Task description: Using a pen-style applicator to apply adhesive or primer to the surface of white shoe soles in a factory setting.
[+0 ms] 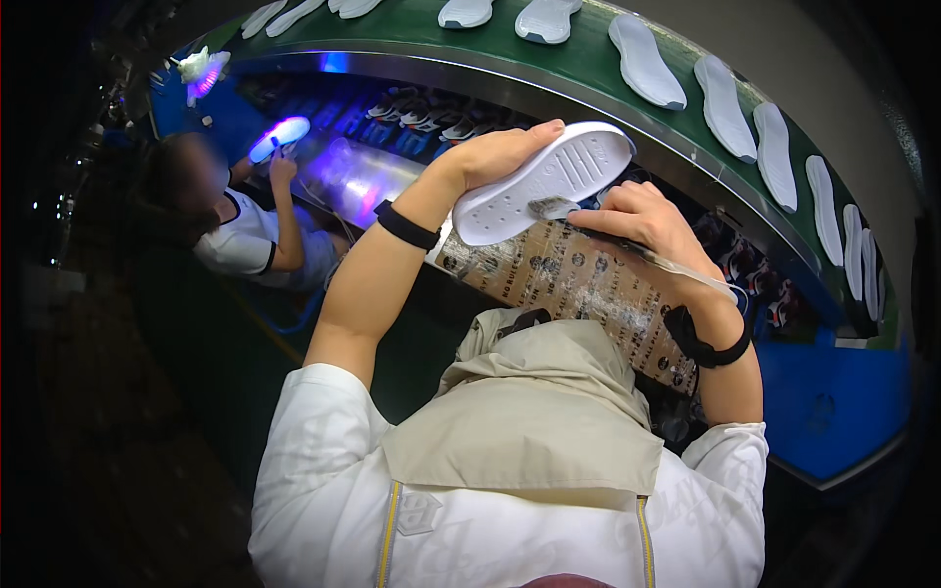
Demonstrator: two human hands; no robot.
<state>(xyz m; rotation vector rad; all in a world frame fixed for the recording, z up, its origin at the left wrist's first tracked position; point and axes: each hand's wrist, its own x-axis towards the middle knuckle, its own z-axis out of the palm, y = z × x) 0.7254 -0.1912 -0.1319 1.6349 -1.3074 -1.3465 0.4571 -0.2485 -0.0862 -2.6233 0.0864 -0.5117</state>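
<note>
A white shoe sole (510,204) is tilted in front of me, its inner face with slots and small holes turned toward me. My left hand (502,157) grips it along its far edge, with the fingers hidden behind it. My right hand (642,223) is closed round a brush (554,208) with a flat, pale tip. That tip rests on the sole's inner face near its lower right edge. A thin, light handle end shows along the right wrist. Both wrists wear black bands.
Beneath my hands lies a bench top (549,265) covered in printed brown tape. Beyond it a green conveyor (588,59) carries several white soles (725,103). Shoe uppers (421,108) sit on a lower shelf. At left a co-worker (250,230) holds a sole (279,139) under purple light.
</note>
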